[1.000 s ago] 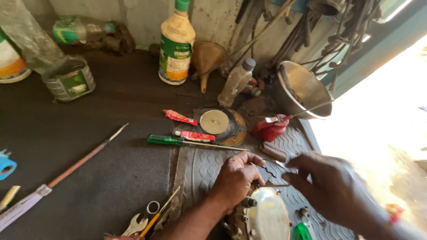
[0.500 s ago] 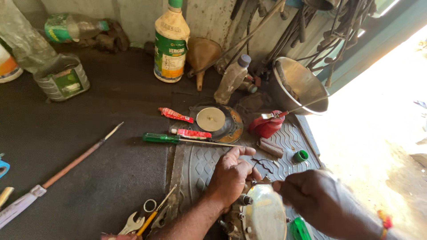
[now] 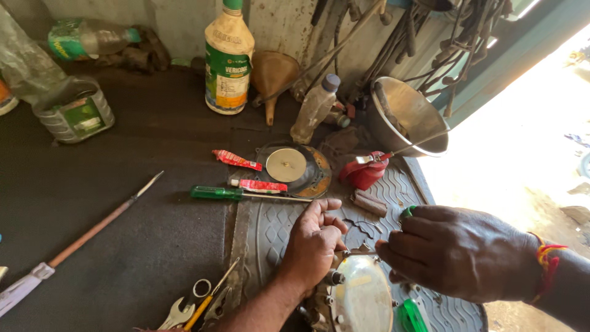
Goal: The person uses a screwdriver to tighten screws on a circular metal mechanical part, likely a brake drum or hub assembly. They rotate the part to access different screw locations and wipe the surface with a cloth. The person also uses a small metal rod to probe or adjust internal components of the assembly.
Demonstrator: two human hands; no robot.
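Both hands have drawn closer together since the earlier frames, and the right hand point(image 3: 458, 252) has come down lower over the work. It is closed in a fist-like pinch around a slim tool with a green handle end point(image 3: 408, 211), whose metal shaft point(image 3: 359, 252) points left toward the domed metal part point(image 3: 362, 298) at the lower edge of the view. The left hand point(image 3: 313, 243) rests on that part with fingers curled over its near rim, apparently to steady it while the tool bears on a fastener (the tip itself is hidden under the fingers).

The part sits on a ribbed rubber mat point(image 3: 270, 221) laid over the dark desk point(image 3: 123, 203), which likely keeps it from sliding. Within easy reach lie a green-handled screwdriver point(image 3: 215, 193), a round gasket plate point(image 3: 294, 169), two small red tubes point(image 3: 236, 160) and a red oil can point(image 3: 364, 172). Farther back stand a tall bottle point(image 3: 228, 58), a funnel point(image 3: 273, 77) and a steel bowl point(image 3: 409, 117).
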